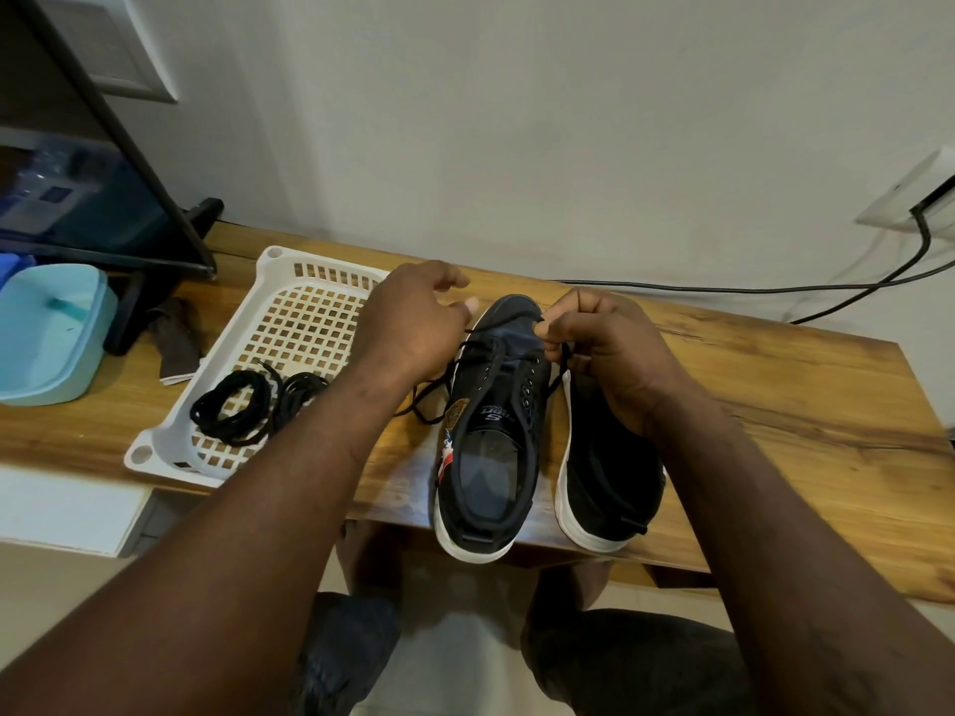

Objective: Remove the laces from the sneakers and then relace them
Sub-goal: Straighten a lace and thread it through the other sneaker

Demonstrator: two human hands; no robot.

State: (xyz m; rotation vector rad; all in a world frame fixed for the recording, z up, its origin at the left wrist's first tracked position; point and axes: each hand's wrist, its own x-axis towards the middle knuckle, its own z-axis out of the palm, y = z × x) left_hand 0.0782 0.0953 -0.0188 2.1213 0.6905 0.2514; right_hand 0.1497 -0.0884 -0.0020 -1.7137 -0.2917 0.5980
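Observation:
Two black sneakers with white soles stand side by side on the wooden table, heels towards me. The left sneaker (491,431) carries a black lace (483,348) threaded loosely through its front eyelets, with one end trailing off to the left on the table. My right hand (604,348) pinches the lace's other end above the tongue and covers the front of the right sneaker (610,472). My left hand (413,323) hovers over the left sneaker's toe with fingers loosely curled, holding nothing that I can see.
A white plastic basket (243,323) lies left of the shoes with two coiled black laces (258,405) inside. Further left are a light blue container (46,333), a brown cloth (175,338) and a monitor stand. A black cable (723,289) runs along the wall.

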